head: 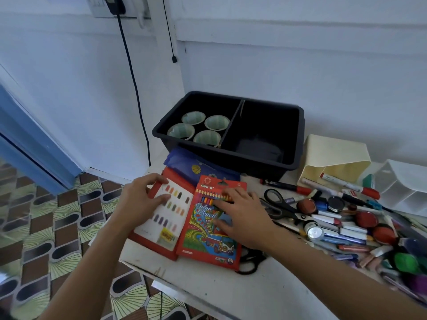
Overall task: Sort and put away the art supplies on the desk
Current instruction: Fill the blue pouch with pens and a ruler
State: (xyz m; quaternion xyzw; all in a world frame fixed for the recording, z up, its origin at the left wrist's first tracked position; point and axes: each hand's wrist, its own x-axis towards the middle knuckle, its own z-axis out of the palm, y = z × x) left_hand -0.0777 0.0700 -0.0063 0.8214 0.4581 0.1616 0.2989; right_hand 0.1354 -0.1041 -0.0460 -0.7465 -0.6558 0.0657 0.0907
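**Hands flat on two boxes**

Our left hand (143, 197) rests, fingers spread, on the red swatch box (161, 227) at the desk (208, 294)'s left edge. Our right hand (242, 218) lies flat on the colour pencil box (205, 236) overlapping it. Scissors (283, 207) and heaped markers (346, 227) crowd the right, and a black bin (265, 155) sits at the back edge

Hands (141, 199) on pencil boxes (209, 229), black bin (231, 132)

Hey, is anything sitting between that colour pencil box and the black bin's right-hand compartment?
Only the blue pouch, lying flat between the colour pencil box and the black bin. The bin's front wall must be cleared too. The four cups sit in the left compartment, off that path.
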